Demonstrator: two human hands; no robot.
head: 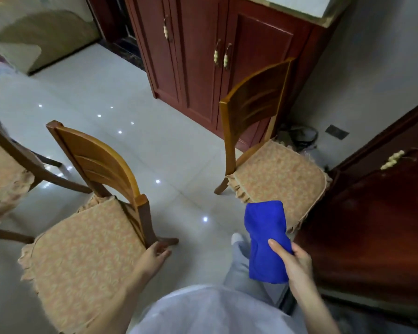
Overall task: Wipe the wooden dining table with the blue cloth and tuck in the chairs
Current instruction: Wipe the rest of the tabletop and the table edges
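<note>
Blue cloth point(266, 239) is bunched in R hand point(297, 263), thumb + fingers wrapped round it, above the floor btwn two chairs. L hand point(152, 257) has fingers curled on rear seat corner of near chair point(82, 249). Far chair point(275, 179) stands near red cabinet point(191, 68).

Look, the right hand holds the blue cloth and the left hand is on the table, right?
No. In the head view the left hand touches the nearest cushioned chair, not a table. The right hand does hold the blue cloth.
</note>
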